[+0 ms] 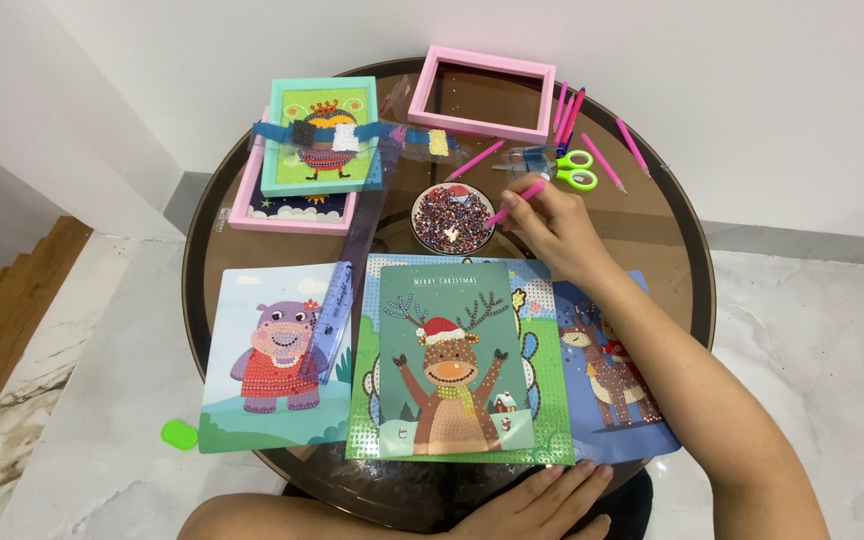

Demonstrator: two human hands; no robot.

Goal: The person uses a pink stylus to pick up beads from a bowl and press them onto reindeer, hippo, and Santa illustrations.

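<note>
My right hand (552, 225) holds a pink pen tool (518, 196) whose tip reaches over the rim of a small round bowl of mixed coloured beads (451, 214). My left hand (542, 500) lies flat, fingers apart, on the near edge of the round glass table (672, 250), touching the bottom of a green bead picture of a reindeer in a red hat (449, 370). That picture lies on top of another green sheet.
A hippo picture (272, 360) with a blue ruler (337, 315) on it lies left, and a blue reindeer picture (607, 375) lies right. Framed pictures (317, 140), an empty pink frame (482, 90), pink pens (567, 110), green scissors (574, 170) and a green tray (180, 434) are around.
</note>
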